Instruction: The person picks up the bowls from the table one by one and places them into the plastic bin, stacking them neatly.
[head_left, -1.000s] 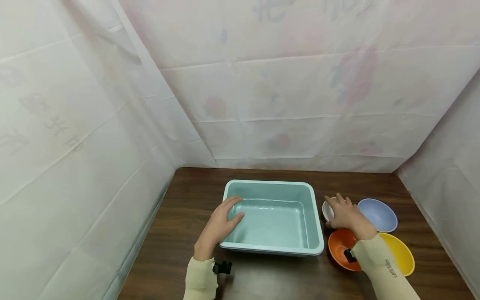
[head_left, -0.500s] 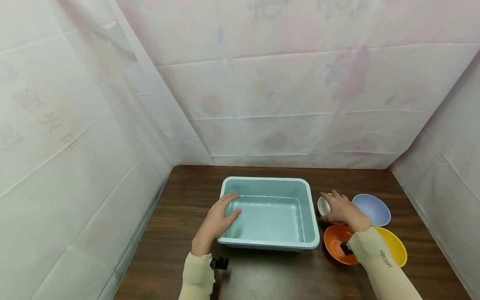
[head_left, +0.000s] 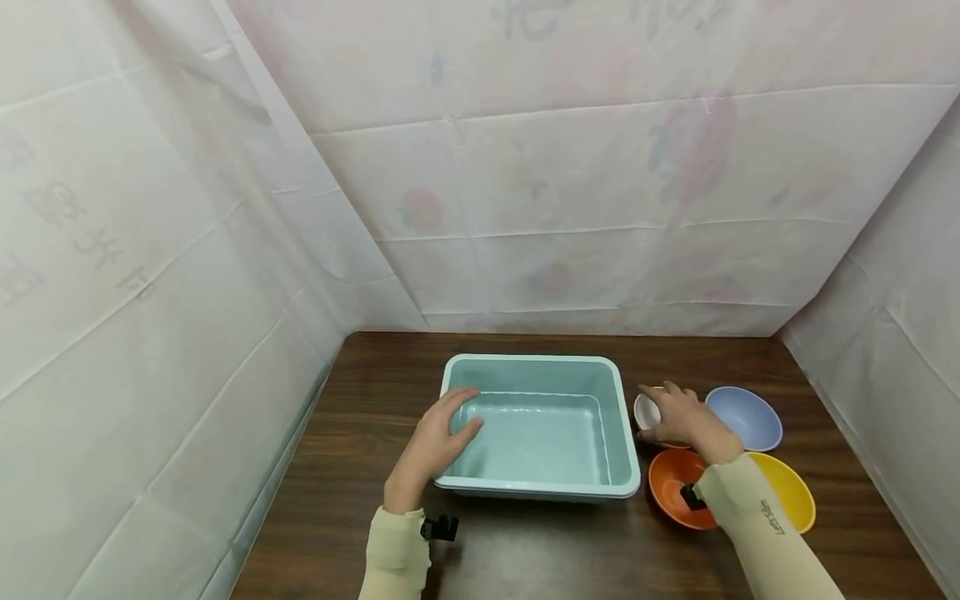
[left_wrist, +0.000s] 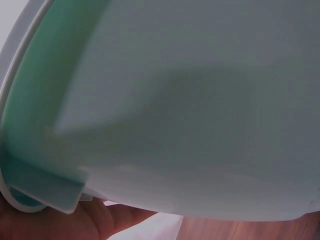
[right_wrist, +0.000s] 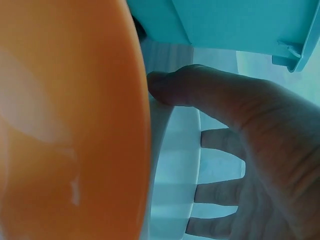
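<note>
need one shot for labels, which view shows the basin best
The head view: the basin shows nearly whole, partly behind the left hand. Left wrist: a cropped close-up. Right wrist: only part, at the top.

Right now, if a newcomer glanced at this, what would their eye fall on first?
Probably the large pale blue-green basin mid-table, with the left hand at its left side. Next, the bright orange bowl and yellow bowl to its right, with a blue bowl behind. Beside the basin, the right hand spans a small white bowl.
</note>
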